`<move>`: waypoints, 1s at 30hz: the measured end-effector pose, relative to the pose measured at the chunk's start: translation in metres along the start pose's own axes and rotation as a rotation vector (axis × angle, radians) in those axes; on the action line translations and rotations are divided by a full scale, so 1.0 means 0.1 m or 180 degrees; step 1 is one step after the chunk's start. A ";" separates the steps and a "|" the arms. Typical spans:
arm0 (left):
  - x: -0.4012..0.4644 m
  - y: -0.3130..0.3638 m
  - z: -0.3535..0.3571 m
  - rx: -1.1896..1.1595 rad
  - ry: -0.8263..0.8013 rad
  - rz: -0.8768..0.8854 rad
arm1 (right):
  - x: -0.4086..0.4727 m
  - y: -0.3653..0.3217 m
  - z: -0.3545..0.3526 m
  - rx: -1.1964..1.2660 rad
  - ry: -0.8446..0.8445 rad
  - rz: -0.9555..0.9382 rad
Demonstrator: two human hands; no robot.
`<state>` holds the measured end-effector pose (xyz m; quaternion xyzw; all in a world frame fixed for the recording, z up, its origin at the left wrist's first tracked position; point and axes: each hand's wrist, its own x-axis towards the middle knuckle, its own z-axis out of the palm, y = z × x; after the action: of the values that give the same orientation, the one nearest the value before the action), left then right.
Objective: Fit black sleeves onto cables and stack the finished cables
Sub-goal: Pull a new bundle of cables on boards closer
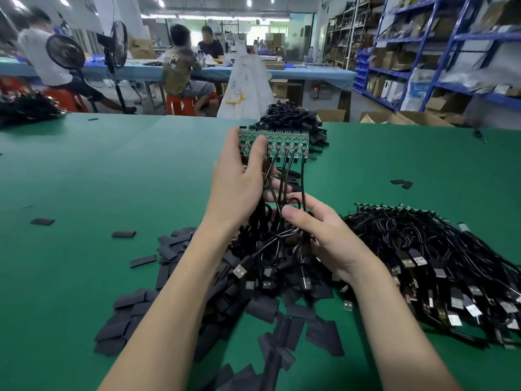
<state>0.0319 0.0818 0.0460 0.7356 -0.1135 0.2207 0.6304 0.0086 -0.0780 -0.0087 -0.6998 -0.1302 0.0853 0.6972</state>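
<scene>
Left hand (239,176) thumb and fingers pinch a strip of small green circuit boards (275,141), held up above the green table (112,170), black cables (284,179) hanging from it. Right hand (324,235) fingers curl round those hanging cables lower down, over a loose heap of flat black sleeves (180,283). Unsleeved cable pile (439,266) lies just right; another black cable stack (293,119) sits behind the boards.
</scene>
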 end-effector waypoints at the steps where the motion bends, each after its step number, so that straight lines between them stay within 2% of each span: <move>1: 0.00 0.00 -0.01 0.0092 0.0015 -0.0001 | 0.00 -0.01 0.02 0.0060 -0.0117 -0.0006; 3: 0.01 0.00 -0.03 0.0099 -0.0043 -0.0053 | -0.01 -0.03 0.07 0.0186 -0.0296 0.0043; 7: 0.07 -0.05 -0.09 -0.0221 -0.0191 -0.0523 | -0.02 -0.05 0.18 0.0660 -0.0561 0.0394; 12: 0.20 -0.22 -0.36 0.0150 -0.0356 -0.1114 | 0.01 -0.05 0.36 0.1543 -0.1068 0.0758; 14: 0.21 -0.40 -0.45 0.0760 -0.0614 -0.1461 | 0.03 0.00 0.43 0.1143 -0.1047 0.0982; 16: 0.15 -0.58 -0.49 0.1337 -0.0816 -0.1847 | 0.05 0.06 0.50 0.0378 -0.0937 0.1176; 19: 0.10 -0.77 -0.48 0.1736 -0.1011 -0.2118 | 0.06 0.12 0.52 -0.0564 -0.0658 0.1226; 21: 0.08 -0.80 -0.46 0.1471 -0.0983 -0.2140 | 0.06 0.10 0.45 -0.0915 -0.0456 0.1142; 25: 0.04 -0.81 -0.45 0.0287 -0.0847 -0.2336 | 0.05 0.02 0.29 -0.0865 -0.0170 0.1078; 28: 0.03 -0.79 -0.49 -0.0147 -0.0657 -0.2368 | 0.04 0.02 0.20 -0.0363 -0.0120 0.1167; 30: 0.04 -0.81 -0.51 -0.0267 -0.0581 -0.2364 | 0.02 0.02 0.18 0.0178 -0.0363 0.1337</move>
<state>0.0623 0.1470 -0.0173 0.7167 0.0962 -0.0939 0.6843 0.0049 -0.0599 -0.0107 -0.6860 -0.0183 0.2717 0.6748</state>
